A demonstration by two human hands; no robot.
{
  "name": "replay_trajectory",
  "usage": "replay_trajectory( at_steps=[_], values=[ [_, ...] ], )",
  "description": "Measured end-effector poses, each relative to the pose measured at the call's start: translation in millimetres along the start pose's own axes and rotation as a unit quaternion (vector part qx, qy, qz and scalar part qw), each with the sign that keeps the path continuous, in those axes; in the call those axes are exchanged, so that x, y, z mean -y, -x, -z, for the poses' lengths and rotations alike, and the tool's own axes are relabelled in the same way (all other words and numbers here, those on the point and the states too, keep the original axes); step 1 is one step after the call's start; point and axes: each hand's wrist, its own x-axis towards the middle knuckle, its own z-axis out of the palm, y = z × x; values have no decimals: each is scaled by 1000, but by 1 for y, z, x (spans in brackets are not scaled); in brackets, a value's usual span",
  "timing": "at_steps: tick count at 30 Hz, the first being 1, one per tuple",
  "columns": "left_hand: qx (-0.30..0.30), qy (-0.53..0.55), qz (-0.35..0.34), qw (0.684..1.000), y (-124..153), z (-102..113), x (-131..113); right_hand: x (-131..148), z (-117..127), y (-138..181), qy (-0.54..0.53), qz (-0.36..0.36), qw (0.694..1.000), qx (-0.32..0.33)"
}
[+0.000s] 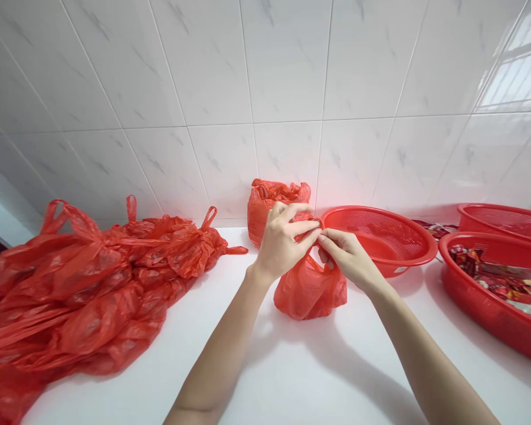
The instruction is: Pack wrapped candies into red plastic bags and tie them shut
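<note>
A filled red plastic bag rests on the white table in front of me, its handles drawn up. My left hand pinches the gathered handles from the left, fingers bent over the top. From the other side, my right hand pinches the same handles, its fingertips close to those of the left. Whether the handles are knotted is hidden by the fingers. Just behind my left hand stands another red plastic bag against the wall, its top crumpled.
A heap of tied red bags covers the table's left side. Behind my right hand is a red plastic colander. A larger red basket with wrapped packets stands at right, another red basket behind it. The tiled wall closes off the back.
</note>
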Motion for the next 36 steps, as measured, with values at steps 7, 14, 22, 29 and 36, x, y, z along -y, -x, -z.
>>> replay_trajectory(
  at_steps=[7, 14, 22, 29, 36],
  values=[
    [161, 112, 76, 978, 0, 3, 2, 3, 2, 2, 10, 5, 999, 36],
    [109, 157, 108, 976, -1, 3, -2, 3, 3, 3, 44, 6, 998, 36],
    [149, 326, 108, 927, -2, 13, -3, 0, 1, 2, 40, 27, 998, 48],
    [102, 254, 150, 950, -1, 6, 0, 3, 2, 3, 35, 13, 998, 49],
    [132, 200, 191, 952, 0, 3, 3, 6, 6, 4, 42, -17, 998, 52]
  ],
)
